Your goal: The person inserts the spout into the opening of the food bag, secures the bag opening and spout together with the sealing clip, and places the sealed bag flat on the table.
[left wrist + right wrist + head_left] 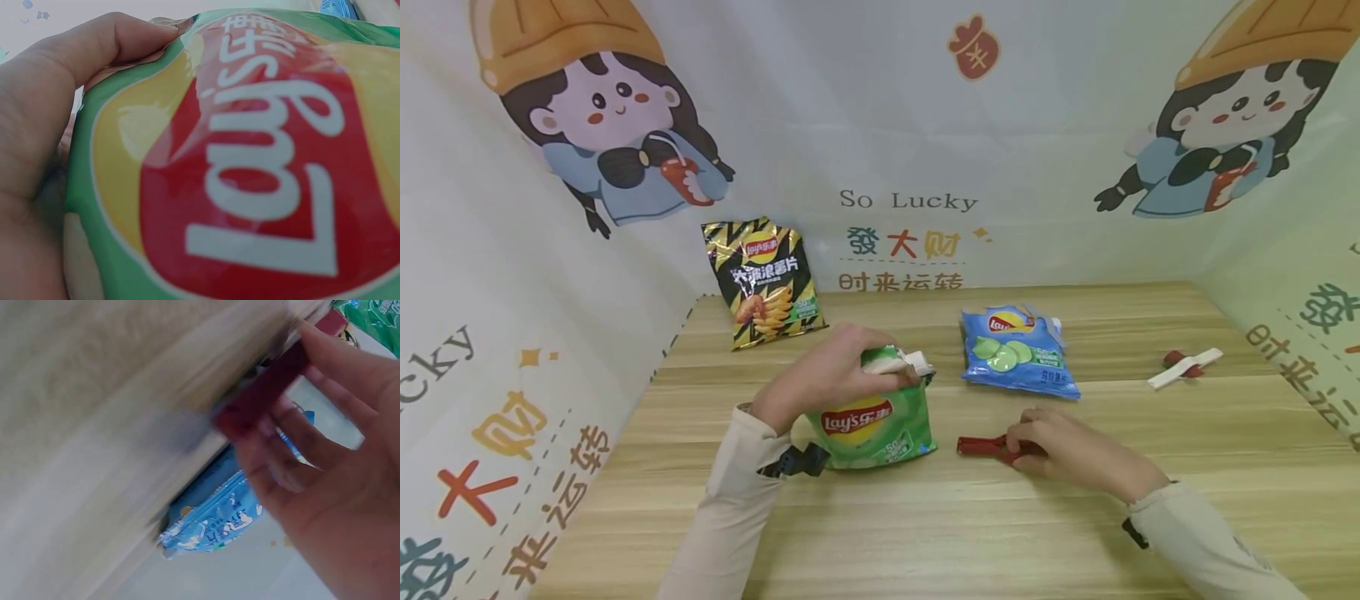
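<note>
My left hand grips the folded top of a green Lay's chip bag, which stands on the wooden table. In the left wrist view the thumb presses along the bag's upper edge, and its red and yellow logo fills the picture. A small white piece sticks out at the top right of the bag. To the right, my right hand pinches a long dark red clip between thumb and fingers, low over the table. The right wrist view shows this red clip somewhat blurred.
Behind my right hand lies a blue Lay's bag. A black and yellow Lay's bag leans against the back cloth. Farther right, a white strip lies across a small red piece. Printed cloth walls border the table.
</note>
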Tool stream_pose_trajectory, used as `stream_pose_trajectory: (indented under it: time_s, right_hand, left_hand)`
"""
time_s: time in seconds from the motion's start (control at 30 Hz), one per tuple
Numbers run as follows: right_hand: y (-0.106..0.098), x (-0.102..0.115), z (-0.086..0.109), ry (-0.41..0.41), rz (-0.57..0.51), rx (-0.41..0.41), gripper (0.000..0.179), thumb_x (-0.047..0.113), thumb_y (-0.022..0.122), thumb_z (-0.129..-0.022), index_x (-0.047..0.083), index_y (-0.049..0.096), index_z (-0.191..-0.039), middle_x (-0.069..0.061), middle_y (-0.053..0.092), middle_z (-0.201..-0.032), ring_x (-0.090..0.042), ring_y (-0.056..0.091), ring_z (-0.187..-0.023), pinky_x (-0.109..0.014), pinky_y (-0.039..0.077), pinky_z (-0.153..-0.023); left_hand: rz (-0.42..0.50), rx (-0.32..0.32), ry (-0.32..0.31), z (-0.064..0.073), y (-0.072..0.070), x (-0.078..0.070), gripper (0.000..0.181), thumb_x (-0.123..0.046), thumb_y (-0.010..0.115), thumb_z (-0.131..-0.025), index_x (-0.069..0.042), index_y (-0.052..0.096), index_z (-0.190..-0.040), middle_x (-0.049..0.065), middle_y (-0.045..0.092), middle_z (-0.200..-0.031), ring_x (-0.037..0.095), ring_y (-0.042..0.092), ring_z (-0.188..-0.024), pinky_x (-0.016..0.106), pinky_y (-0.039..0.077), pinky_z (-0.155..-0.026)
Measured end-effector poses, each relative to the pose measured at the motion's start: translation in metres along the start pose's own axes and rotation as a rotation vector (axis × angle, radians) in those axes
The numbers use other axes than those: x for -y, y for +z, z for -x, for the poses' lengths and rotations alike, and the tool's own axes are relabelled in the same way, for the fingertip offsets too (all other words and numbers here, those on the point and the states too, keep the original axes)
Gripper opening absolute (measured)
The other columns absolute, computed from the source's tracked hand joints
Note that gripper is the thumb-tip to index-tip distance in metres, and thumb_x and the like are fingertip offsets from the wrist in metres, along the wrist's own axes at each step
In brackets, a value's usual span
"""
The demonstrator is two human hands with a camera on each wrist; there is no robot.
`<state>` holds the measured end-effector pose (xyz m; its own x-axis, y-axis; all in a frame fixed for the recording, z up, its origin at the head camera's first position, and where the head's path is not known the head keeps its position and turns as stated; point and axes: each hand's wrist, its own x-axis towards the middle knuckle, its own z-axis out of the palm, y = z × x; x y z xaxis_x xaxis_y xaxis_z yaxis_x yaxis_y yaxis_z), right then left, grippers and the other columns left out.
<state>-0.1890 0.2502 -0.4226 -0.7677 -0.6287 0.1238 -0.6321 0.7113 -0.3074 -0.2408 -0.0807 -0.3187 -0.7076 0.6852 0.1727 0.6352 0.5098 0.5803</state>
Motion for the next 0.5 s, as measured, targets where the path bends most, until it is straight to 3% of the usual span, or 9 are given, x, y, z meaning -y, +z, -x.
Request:
stream_pose_trajectory:
  time_s: [0.13,0.27,0.37,0.5]
  right_hand:
    - [0.001,0.002,0.001,0.056,-0.102,-0.079,0.009,0.014,0.077,-0.088,0.020,0.073,-0.092,0.004,0.055,-0.104,-0.009,0.051,-0.084,-0.025,0.048,-0.070]
    - [-0.005,0.007,0.002,0.079,-0.144,-0.119,0.008,0.011,0.075,-0.089,0.016,0.069,-0.090,0.006,0.056,-0.094,-0.007,0.051,-0.075,-0.022,0.045,-0.062]
    - [-0.010,0.009,0.003,0.083,-0.231,-0.060,0.005,0.012,0.069,-0.094,0.013,0.064,-0.092,0.007,0.061,-0.087,-0.007,0.057,-0.076,-0.022,0.049,-0.063]
    - [-0.011,0.010,0.005,0.109,-0.362,0.016,0.007,0.016,0.060,-0.100,0.009,0.061,-0.099,0.002,0.065,-0.090,-0.010,0.062,-0.083,-0.024,0.051,-0.067]
  left_hand:
    - [0.001,-0.001,0.007,0.000,0.000,0.001,0.016,-0.025,0.071,-0.089,-0.015,0.074,-0.102,-0.005,0.069,-0.084,0.010,0.062,-0.065,0.029,0.055,-0.058]
    - [-0.016,-0.010,0.000,0.000,0.000,0.001,0.016,-0.026,0.072,-0.089,-0.015,0.073,-0.099,-0.005,0.067,-0.081,0.010,0.061,-0.065,0.029,0.054,-0.057]
    - [-0.024,-0.014,-0.003,0.000,-0.001,0.000,0.016,-0.027,0.072,-0.089,-0.014,0.073,-0.099,-0.004,0.066,-0.080,0.010,0.060,-0.064,0.029,0.053,-0.056]
    - [-0.017,-0.011,-0.004,0.000,0.000,0.000,0.016,-0.026,0.072,-0.089,-0.014,0.073,-0.100,-0.004,0.067,-0.081,0.010,0.060,-0.065,0.029,0.053,-0.057]
